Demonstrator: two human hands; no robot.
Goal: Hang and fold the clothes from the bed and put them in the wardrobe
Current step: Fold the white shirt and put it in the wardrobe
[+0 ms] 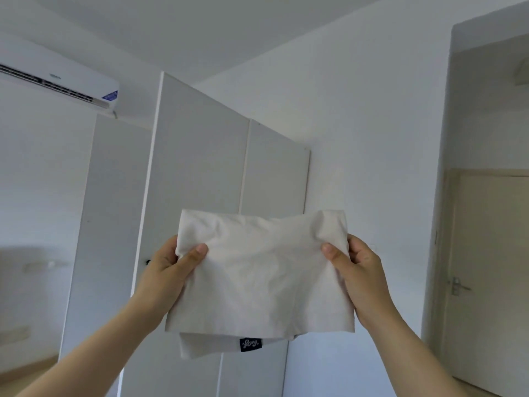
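Note:
A folded cream-white garment [263, 279] with a small black label at its lower edge is held up in front of me. My left hand [169, 270] grips its left edge, thumb on the front. On the opposite edge my right hand [357, 270] holds it the same way. Behind the garment stands the white wardrobe [274, 173]. One tall wardrobe door [194, 156] is swung open towards me. The wardrobe's inside is hidden by the door and the garment.
An air conditioner [60, 81] hangs high on the left wall. At the right is a doorway [486, 196] with a beige door and a metal handle [456, 286]. White walls fill the space between.

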